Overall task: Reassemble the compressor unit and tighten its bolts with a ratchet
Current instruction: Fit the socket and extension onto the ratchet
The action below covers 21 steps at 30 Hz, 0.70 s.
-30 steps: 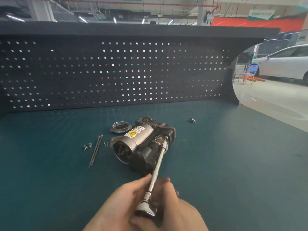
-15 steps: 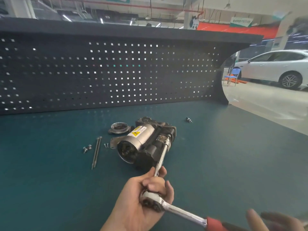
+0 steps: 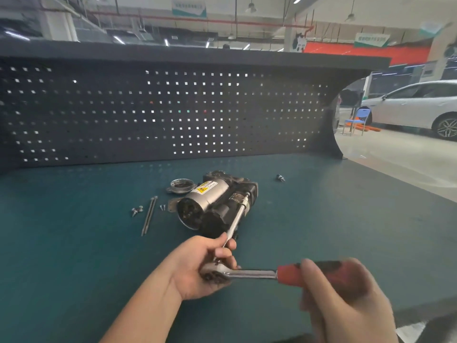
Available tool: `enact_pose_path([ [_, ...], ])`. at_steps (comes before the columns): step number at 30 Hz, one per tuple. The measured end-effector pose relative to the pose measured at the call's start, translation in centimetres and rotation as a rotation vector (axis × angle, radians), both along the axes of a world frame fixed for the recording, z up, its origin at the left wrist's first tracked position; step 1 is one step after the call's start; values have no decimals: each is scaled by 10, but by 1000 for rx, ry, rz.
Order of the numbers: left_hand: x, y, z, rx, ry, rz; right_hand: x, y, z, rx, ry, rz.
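The compressor unit [image 3: 210, 204], a silver cylinder with a yellow label on a black body, lies on the green bench mat [image 3: 74, 256]. A ratchet [image 3: 249, 273] with a red and black handle carries a long extension bar [image 3: 237, 219] whose socket sits on the unit's right side. My left hand [image 3: 197, 266] is closed around the ratchet head and the bar's near end. My right hand [image 3: 346, 293], blurred, grips the red handle. A round metal cover [image 3: 181, 185] lies just behind the unit.
Two long bolts [image 3: 149, 215] and short screws [image 3: 136, 210] lie left of the unit; one small screw [image 3: 162, 207] sits closer to it. A small fitting [image 3: 280, 178] rests at the right rear. A dark pegboard [image 3: 148, 112] walls the back. The bench edge runs along the right.
The ratchet handle has swung out to the right. My right hand, off the tool half a second ago, now grips the red handle. My left hand stays on the ratchet head.
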<state>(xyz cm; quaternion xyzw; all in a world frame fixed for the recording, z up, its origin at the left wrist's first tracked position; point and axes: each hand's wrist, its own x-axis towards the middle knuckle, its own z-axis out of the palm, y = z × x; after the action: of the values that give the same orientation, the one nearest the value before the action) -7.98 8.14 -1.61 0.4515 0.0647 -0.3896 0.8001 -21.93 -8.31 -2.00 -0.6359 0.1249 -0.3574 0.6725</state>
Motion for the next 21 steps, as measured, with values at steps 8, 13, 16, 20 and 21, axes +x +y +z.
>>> enact_pose_path([
  [8,-3,-2,4,-39,-29,18,28,25,62,-331,75,89],
  [13,-3,1,3,-172,-40,-41,9,17,6,366,133,-129],
  [16,-4,-1,4,-175,-9,7,11,26,-6,472,148,-24],
  [20,-2,1,4,-140,19,41,21,34,10,296,150,-211],
  [21,-2,1,3,-110,7,32,23,40,23,178,81,-225],
])
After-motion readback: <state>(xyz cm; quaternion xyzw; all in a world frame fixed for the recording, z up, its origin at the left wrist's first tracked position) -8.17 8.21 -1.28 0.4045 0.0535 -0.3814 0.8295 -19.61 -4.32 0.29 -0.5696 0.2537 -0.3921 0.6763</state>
